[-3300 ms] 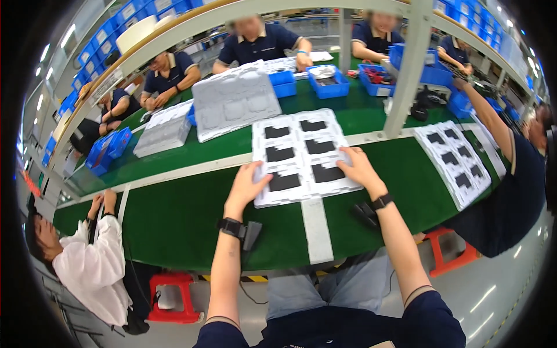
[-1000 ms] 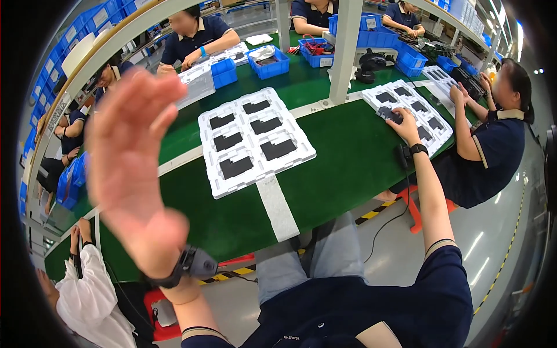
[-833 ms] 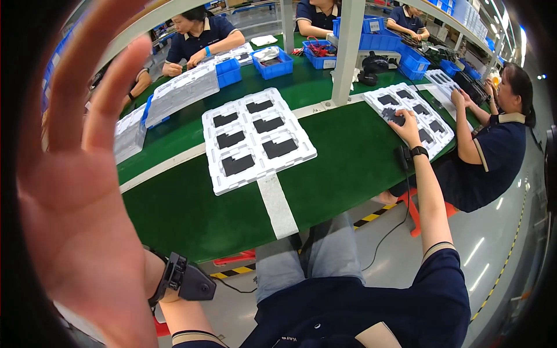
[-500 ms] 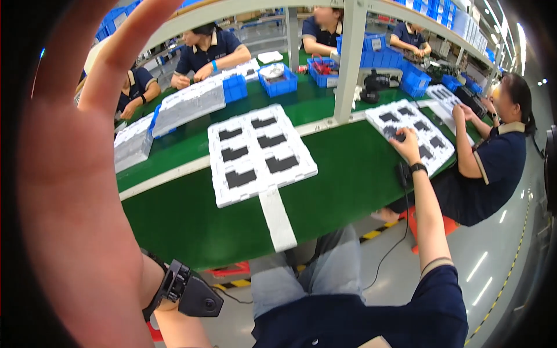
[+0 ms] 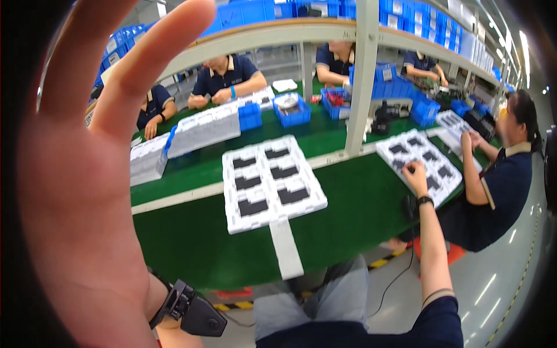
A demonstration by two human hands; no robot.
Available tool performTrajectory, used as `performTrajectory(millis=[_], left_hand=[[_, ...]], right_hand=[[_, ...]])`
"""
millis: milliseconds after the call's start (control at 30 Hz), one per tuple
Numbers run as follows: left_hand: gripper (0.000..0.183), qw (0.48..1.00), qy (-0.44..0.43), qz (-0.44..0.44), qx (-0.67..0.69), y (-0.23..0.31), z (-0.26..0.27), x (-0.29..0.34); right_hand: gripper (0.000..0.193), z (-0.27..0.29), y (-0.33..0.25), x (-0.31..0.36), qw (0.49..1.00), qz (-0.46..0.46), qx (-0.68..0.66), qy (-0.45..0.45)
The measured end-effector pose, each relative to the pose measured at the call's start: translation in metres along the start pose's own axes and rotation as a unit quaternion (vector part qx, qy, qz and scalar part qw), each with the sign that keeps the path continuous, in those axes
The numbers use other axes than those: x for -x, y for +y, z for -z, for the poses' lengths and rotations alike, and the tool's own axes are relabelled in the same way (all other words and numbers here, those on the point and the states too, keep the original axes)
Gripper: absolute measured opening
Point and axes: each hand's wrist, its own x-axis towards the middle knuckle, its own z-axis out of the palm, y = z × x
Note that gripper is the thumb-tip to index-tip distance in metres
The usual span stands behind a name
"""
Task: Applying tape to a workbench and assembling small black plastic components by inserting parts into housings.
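Observation:
Close in front of the view at the left, my left hand (image 5: 81, 191) is raised with its palm showing and its fingers stretched apart. A black device is strapped at its wrist. My right hand (image 5: 415, 176) reaches over a white tray (image 5: 390, 145) at the right. Its fingers are bent together at one of the tray's black, step-edged flat pieces (image 5: 431, 156); what lies between the fingertips is hidden. A second white tray (image 5: 235, 223), holding several similar black pieces, lies on the green table in front of me. A white strip (image 5: 286, 249) runs from its near edge.
A white post (image 5: 361, 81) rises behind the trays. Blue bins (image 5: 291, 113) and stacked white trays (image 5: 203, 129) stand across the green table (image 5: 191, 249). A co-worker (image 5: 505, 168) works close on my right; others sit opposite. A dark cable (image 5: 411, 255) hangs off the front edge.
The whole view has shifted, so the table and trays sit lower and farther right. My right hand stays over the right tray with its fingers more bent. My left hand remains raised.

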Motion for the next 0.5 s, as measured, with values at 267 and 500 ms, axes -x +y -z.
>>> performTrajectory(millis=[267, 500], left_hand=[[0.067, 0.996, 0.029, 0.066, -0.054, 0.0, 0.012, 0.011], [0.066, 0.991, 0.046, 0.09, -0.082, 0.013, 0.018, 0.018]], right_hand=[[0.016, -0.009, 0.014, -0.012, 1.0, 0.0, -0.003, -0.025], [0.017, -0.005, -0.003, -0.008, 1.0, -0.013, 0.006, -0.025]])
